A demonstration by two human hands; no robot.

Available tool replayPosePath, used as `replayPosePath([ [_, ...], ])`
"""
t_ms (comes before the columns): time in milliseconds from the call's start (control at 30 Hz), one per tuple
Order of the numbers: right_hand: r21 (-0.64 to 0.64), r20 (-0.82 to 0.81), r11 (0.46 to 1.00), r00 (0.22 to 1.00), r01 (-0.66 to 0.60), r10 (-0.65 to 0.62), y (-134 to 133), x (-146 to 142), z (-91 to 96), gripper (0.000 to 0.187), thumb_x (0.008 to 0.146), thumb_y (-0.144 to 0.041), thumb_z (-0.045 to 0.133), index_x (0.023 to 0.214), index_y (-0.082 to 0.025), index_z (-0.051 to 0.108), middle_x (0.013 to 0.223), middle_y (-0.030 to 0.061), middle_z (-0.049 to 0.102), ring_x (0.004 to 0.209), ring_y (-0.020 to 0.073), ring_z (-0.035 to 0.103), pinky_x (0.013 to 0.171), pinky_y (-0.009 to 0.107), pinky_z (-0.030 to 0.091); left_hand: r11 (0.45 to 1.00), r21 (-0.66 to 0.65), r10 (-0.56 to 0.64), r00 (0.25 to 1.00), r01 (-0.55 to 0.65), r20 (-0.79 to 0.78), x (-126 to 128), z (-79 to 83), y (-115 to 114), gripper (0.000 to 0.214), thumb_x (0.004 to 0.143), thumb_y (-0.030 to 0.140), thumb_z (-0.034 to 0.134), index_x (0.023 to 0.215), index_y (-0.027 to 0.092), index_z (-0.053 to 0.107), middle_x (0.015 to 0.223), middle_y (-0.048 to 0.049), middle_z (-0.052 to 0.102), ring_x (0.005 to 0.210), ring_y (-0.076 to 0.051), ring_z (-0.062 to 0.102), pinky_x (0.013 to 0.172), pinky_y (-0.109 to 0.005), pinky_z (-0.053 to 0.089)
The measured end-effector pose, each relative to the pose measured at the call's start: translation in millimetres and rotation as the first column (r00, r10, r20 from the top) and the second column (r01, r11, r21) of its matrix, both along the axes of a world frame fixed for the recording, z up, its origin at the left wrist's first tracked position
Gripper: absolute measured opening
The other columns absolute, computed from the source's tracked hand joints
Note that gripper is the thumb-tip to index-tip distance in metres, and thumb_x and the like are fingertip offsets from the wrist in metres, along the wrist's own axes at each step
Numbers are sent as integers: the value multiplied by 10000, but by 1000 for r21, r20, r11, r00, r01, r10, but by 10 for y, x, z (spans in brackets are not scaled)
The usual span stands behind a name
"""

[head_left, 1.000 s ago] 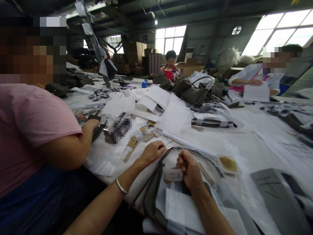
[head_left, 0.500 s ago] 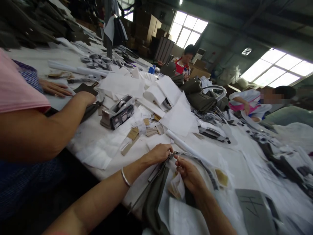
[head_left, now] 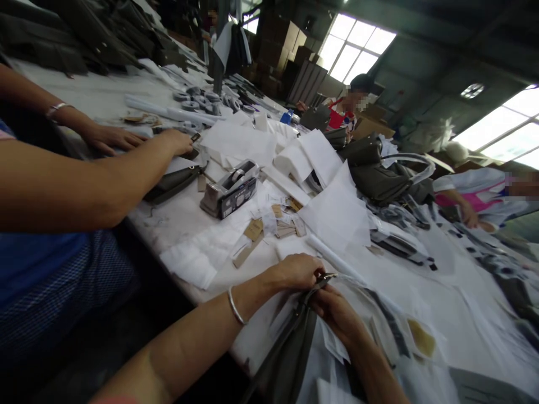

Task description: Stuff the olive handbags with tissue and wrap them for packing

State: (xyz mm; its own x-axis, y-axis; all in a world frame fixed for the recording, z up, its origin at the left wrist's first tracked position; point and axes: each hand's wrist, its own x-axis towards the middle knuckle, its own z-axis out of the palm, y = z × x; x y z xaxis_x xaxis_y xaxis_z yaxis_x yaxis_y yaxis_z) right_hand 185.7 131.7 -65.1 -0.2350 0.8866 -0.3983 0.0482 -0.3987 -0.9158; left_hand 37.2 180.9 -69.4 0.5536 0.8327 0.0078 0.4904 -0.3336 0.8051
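Note:
A dark olive handbag [head_left: 290, 359] lies at the table's near edge, with white and clear wrapping beside it. My left hand [head_left: 301, 272] is closed on the bag's strap end, thumb and fingers pinching near a shiny metal clasp [head_left: 327, 276]. Just below and to the right, my right hand [head_left: 337, 314] has its fingers curled around the same strap end from beneath. The two hands almost touch, and my right fingertips are partly hidden behind the strap. A pale handle with dark wrapping [head_left: 387, 317] curves away to the right of my right hand.
A tape dispenser [head_left: 229, 191] stands ahead, near brown tags [head_left: 255, 230] and white paper sheets [head_left: 337, 207]. At left, a co-worker's arms [head_left: 88, 196] reach over another olive piece [head_left: 174, 182]. More olive bags [head_left: 374, 168] sit farther back, with other people across the table.
The view has swung left, so everything sits farther right. My right hand has moved in under the clasp. The pale packet with brown tags below it no longer shows.

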Motion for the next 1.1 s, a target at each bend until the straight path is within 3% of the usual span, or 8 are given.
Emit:
replayPosePath([
  [100,-104,-61,995,998,-2,-4,-5,13,9,203,579,-245,783,751,-180,695,580,-38,493,493,73,313,467,223,264,999,42,6,988,1,-154,-66,51,-14,266,772,232,594,995,229,740,982,-89,742,932,-282,682,784,-348,526],
  [333,-62,-42,998,999,-22,20,-13,6,-11,167,592,-309,775,713,-220,702,571,-29,486,507,105,308,485,255,284,989,146,56,963,-18,-263,-46,42,-24,198,861,305,576,934,206,731,977,-101,740,956,-277,688,783,-332,527],
  [433,-60,-32,998,999,-26,24,-3,18,-17,176,586,-311,772,733,-232,718,551,-31,489,498,115,336,491,267,309,984,173,83,957,-35,-278,-44,41,-23,268,899,372,540,910,177,723,954,-132,737,933,-298,693,761,-346,528],
  [567,-77,-22,995,998,-56,54,14,54,-16,261,590,-367,816,803,-243,734,597,-17,581,529,153,468,543,298,410,979,198,114,938,-50,-328,-42,15,-16,282,915,327,500,982,140,699,958,-160,731,908,-303,701,755,-359,529],
  [700,-9,12,1000,999,30,-30,22,146,-36,421,587,-358,859,970,-249,723,856,15,712,800,228,642,754,340,514,988,146,98,926,-47,-364,-108,12,-6,266,911,287,487,976,132,694,940,-157,729,892,-292,699,743,-345,519],
  [800,15,17,989,989,148,-148,30,238,-75,487,548,-311,892,991,-240,704,998,33,734,920,245,668,808,338,532,993,108,83,937,-49,-340,-203,55,14,264,901,351,513,893,162,697,912,-122,723,863,-271,682,719,-318,495],
  [933,-66,-60,968,967,244,-248,24,294,-97,451,525,-300,907,897,-241,659,809,13,739,663,203,668,606,310,536,998,-6,-56,966,56,-252,-306,140,59,210,830,347,599,724,173,649,742,-46,668,713,-211,611,633,-277,431],
  [1100,-73,-52,974,974,216,-220,-25,225,13,376,544,-361,894,803,-226,659,629,-22,665,485,137,562,450,247,428,951,-252,-145,978,179,148,-345,234,72,198,823,310,604,695,162,581,634,38,552,609,-110,496,566,-216,350],
])
